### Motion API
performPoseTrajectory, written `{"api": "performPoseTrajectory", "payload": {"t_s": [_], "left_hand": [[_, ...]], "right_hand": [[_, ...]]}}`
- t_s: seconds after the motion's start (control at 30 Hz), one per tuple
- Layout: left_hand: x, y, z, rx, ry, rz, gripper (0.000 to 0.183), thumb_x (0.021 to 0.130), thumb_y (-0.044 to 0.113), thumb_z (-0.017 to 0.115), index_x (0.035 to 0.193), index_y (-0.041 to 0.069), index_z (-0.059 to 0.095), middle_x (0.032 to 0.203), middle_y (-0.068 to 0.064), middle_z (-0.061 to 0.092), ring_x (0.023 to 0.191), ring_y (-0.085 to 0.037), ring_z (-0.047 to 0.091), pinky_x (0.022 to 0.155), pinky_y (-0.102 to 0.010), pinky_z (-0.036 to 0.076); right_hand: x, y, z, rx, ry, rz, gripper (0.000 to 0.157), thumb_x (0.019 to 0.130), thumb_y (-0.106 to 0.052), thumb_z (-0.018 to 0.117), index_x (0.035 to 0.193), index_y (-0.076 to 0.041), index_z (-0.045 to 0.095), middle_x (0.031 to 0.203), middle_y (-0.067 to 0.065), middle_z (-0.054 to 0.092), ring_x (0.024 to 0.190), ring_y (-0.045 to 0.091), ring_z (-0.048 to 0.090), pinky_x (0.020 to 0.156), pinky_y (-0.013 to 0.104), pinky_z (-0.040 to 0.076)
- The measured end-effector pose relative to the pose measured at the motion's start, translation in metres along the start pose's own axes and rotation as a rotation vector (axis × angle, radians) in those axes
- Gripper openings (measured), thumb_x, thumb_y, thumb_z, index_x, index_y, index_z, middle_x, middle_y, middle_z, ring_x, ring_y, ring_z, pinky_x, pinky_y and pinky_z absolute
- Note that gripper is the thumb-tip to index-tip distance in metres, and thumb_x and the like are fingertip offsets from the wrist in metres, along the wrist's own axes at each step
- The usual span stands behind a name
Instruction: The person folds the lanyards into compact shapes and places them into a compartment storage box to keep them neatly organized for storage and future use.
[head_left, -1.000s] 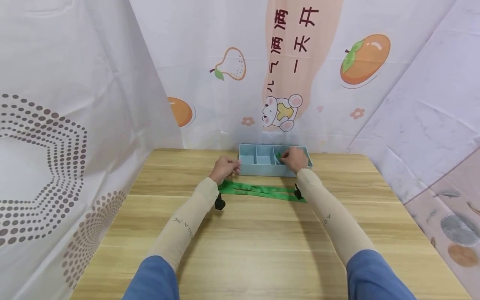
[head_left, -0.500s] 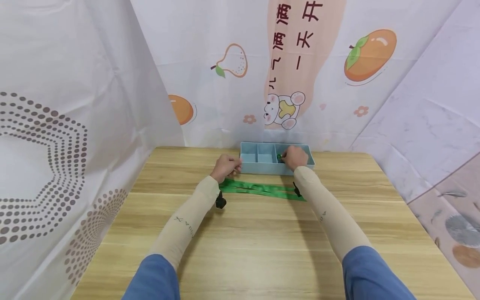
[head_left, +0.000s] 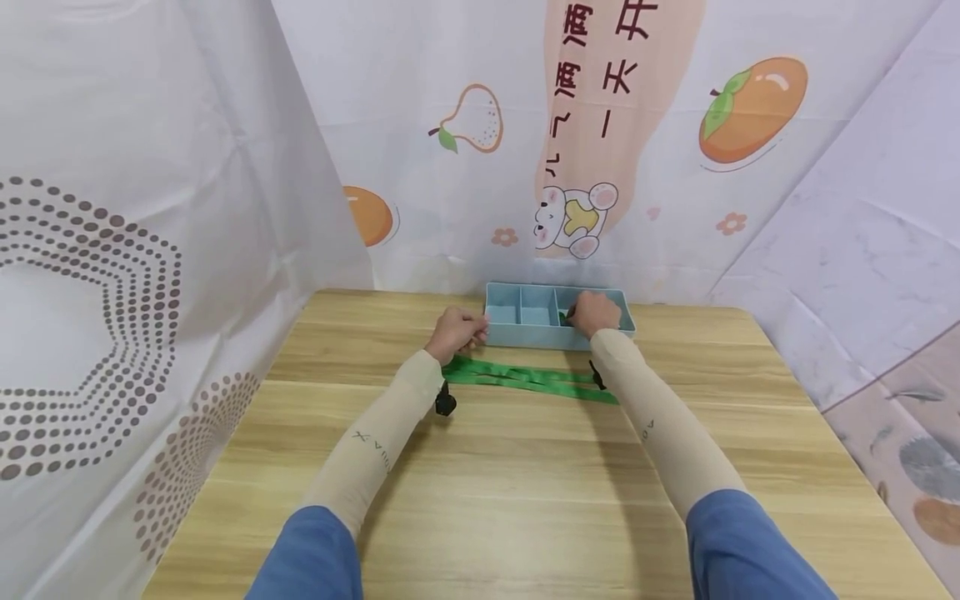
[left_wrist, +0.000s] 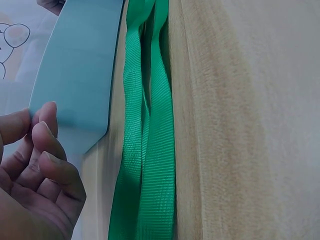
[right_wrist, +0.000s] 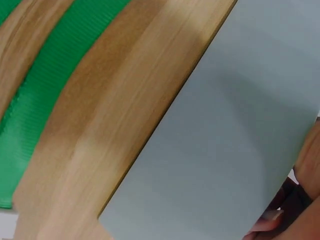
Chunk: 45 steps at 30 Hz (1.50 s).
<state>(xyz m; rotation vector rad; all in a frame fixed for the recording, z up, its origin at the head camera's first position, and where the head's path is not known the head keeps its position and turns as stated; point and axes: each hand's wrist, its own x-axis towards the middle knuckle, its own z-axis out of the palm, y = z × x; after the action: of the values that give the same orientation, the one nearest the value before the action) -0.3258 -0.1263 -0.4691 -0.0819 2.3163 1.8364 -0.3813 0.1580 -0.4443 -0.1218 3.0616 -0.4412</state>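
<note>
A light blue divided box (head_left: 532, 336) stands at the back of the table. My left hand (head_left: 454, 332) pinches its left end between thumb and fingertips; in the left wrist view the thumb and index finger meet at the box's corner. My right hand (head_left: 598, 313) reaches into the wide right compartment with curled fingers and holds a small green piece (head_left: 562, 318). In the right wrist view the box wall mostly covers that hand, and something dark (right_wrist: 295, 196) shows at the fingers. Flat green ribbon (head_left: 525, 380) lies in long strands in front of the box.
The wood-grain table (head_left: 495, 483) stretches toward me. Behind the box hangs a printed curtain (head_left: 435, 200), close to the table's back edge. Two smaller compartments make up the box's left part. A black wrist camera (head_left: 446, 403) sits below my left wrist.
My right hand has lowered the small green piece slightly into the right compartment. The left hand stays at the box's left end. The head view has shifted a little.
</note>
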Motion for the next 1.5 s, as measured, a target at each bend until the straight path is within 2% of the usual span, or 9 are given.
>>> {"api": "performPoseTrajectory", "payload": {"t_s": [0.27, 0.53, 0.9, 1.07, 1.23, 1.5], "left_hand": [[0.002, 0.000, 0.001, 0.012, 0.010, -0.002, 0.028, 0.104, 0.026, 0.066, 0.092, 0.004, 0.078, 0.087, -0.014, 0.075, 0.054, -0.013, 0.052, 0.051, -0.028, 0.040], [0.002, 0.001, 0.001, 0.005, 0.010, 0.002, 0.027, 0.104, 0.025, 0.066, 0.094, 0.003, 0.078, 0.086, -0.013, 0.074, 0.055, -0.013, 0.053, 0.052, -0.029, 0.039], [0.004, 0.000, -0.001, -0.011, -0.013, 0.018, 0.027, 0.103, 0.026, 0.067, 0.094, 0.003, 0.078, 0.086, -0.014, 0.075, 0.054, -0.013, 0.053, 0.047, -0.026, 0.039], [0.002, -0.002, -0.002, -0.021, -0.022, 0.026, 0.027, 0.103, 0.025, 0.067, 0.095, 0.002, 0.078, 0.087, -0.015, 0.074, 0.058, -0.015, 0.057, 0.050, -0.027, 0.043], [0.000, -0.001, -0.001, -0.016, -0.015, 0.046, 0.027, 0.103, 0.024, 0.066, 0.096, 0.001, 0.077, 0.087, -0.016, 0.075, 0.064, -0.018, 0.064, 0.054, -0.028, 0.048], [-0.003, -0.002, -0.001, 0.039, 0.001, 0.066, 0.029, 0.103, 0.026, 0.066, 0.093, 0.002, 0.078, 0.088, -0.017, 0.074, 0.072, -0.023, 0.068, 0.060, -0.031, 0.053]], "right_hand": [[0.006, 0.003, 0.002, -0.024, -0.049, 0.000, 0.020, 0.097, -0.017, 0.071, 0.112, -0.007, 0.080, 0.108, 0.016, 0.075, 0.089, 0.033, 0.069, 0.079, 0.057, 0.056], [0.010, 0.004, 0.003, -0.043, -0.046, -0.014, 0.019, 0.098, -0.015, 0.069, 0.110, -0.007, 0.080, 0.107, 0.017, 0.075, 0.088, 0.033, 0.068, 0.079, 0.059, 0.055], [0.006, 0.009, -0.002, -0.034, 0.010, -0.112, 0.024, 0.092, -0.025, 0.079, 0.109, -0.007, 0.080, 0.106, 0.014, 0.076, 0.088, 0.032, 0.071, 0.074, 0.053, 0.057], [-0.004, 0.011, -0.008, 0.005, 0.027, -0.160, 0.026, 0.096, -0.028, 0.076, 0.107, -0.005, 0.080, 0.103, 0.013, 0.076, 0.083, 0.028, 0.069, 0.072, 0.048, 0.056], [-0.015, 0.017, -0.013, 0.054, 0.093, -0.216, 0.023, 0.101, -0.023, 0.069, 0.107, -0.003, 0.079, 0.098, 0.013, 0.076, 0.077, 0.025, 0.068, 0.068, 0.043, 0.054], [-0.033, 0.031, -0.017, 0.073, 0.256, -0.372, 0.017, 0.099, -0.016, 0.071, 0.099, -0.003, 0.080, 0.095, 0.012, 0.077, 0.084, 0.027, 0.071, 0.072, 0.044, 0.057]]}}
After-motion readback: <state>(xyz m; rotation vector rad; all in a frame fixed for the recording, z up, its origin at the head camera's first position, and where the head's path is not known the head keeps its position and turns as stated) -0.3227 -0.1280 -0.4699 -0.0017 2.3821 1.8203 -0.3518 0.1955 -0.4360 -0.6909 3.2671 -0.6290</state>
